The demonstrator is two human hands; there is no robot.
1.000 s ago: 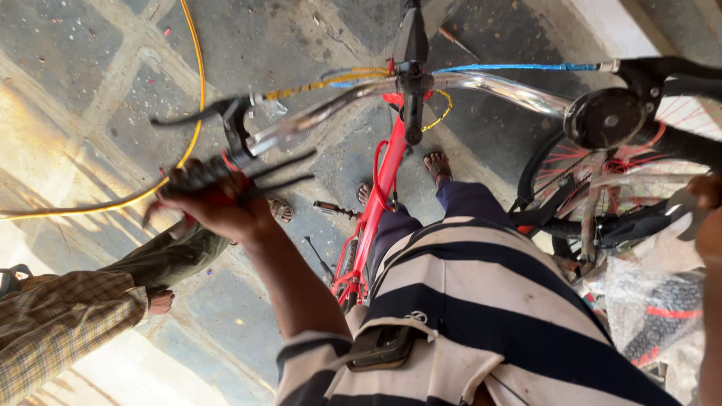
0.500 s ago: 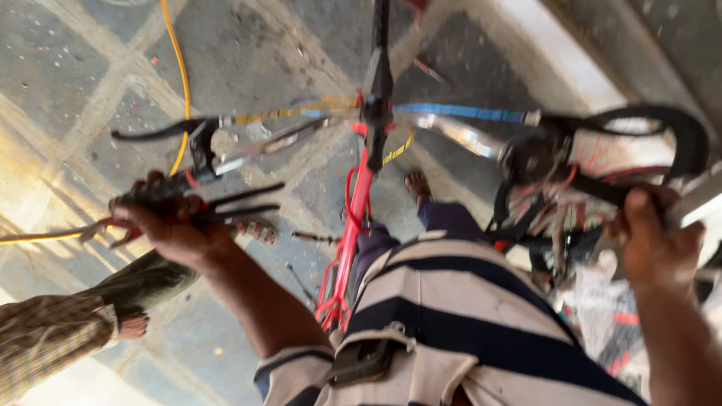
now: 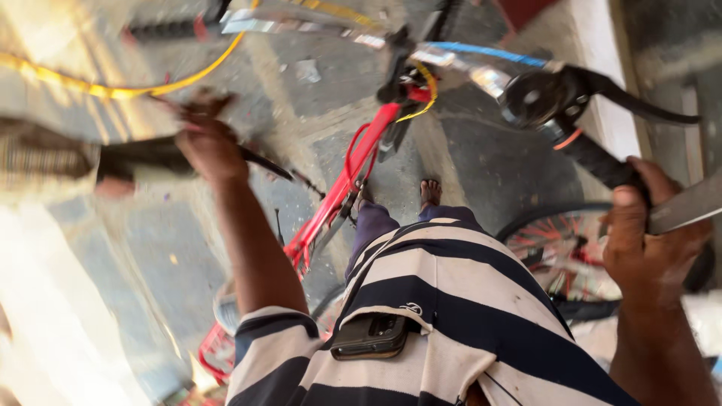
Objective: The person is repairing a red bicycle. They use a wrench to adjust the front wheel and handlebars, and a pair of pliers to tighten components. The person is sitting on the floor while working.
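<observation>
I stand over a red bicycle frame (image 3: pixel 342 188) with chrome handlebars (image 3: pixel 316 19) across the top of the view. My left hand (image 3: pixel 210 146) is closed around a dark tool (image 3: pixel 259 162), blurred by motion, to the left of the frame. My right hand (image 3: pixel 650 240) grips the black right handlebar grip (image 3: pixel 594 162), close to a flat metal bar (image 3: pixel 688 207). A round black bell (image 3: pixel 538 94) and a brake lever (image 3: pixel 639 101) sit just above that hand.
Another person's leg in checked trousers (image 3: pixel 45 158) stands at the left on the stone-tiled floor (image 3: pixel 481 162). A yellow cable (image 3: pixel 113 90) runs across the upper left. A spoked wheel (image 3: pixel 560 248) lies at the right. A phone (image 3: pixel 372 334) sits in my shirt pocket.
The view has swung so the bicycle sits further right and tilted. My left hand has come off the left handlebar grip and moved down. My right hand has closed on the right grip.
</observation>
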